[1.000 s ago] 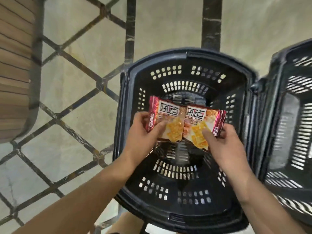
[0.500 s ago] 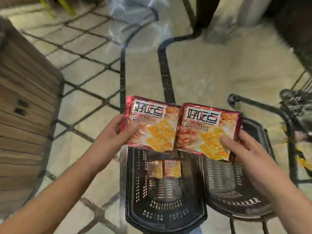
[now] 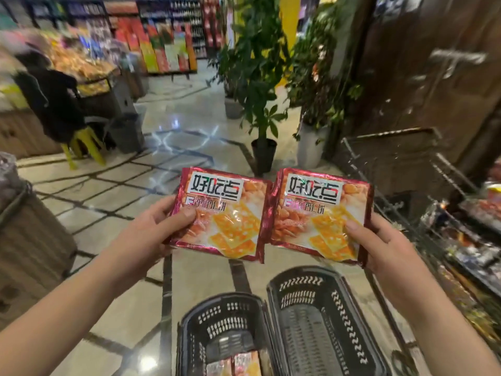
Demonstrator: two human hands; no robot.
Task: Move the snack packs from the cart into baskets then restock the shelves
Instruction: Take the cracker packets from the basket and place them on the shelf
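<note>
Packs: two red snack packs with yellow crackers on the front, held up side by side over the floor, faces to the camera.
Left pack: in the air, tipped a little; its right edge touches the right pack.
Left hand: curled on the left edge of the left pack, thumb on the front, fingers behind; it grips the pack.
Right hand: curled on the right edge of the right pack, thumb on the front, fingers behind; it grips the pack.
Left basket: black, with holes in its walls, on the floor below the hands.
Other packs: red ones like the held two, lying flat at the bottom of the left basket, cut off by the picture's edge.
Right basket: black, just beside the left basket, sides touching; its bottom shows bare.
Cart: wire cart at the right, near the right hand, blurry; shiny goods lie in it, too blurry to name.
Floor: pale shiny tiles with dark lines.
Plants: tall green ones in pots, past the packs.
Stool: yellow, far left, with a person in black on it.
Shelves: far back, full of bright goods, blurry.
</note>
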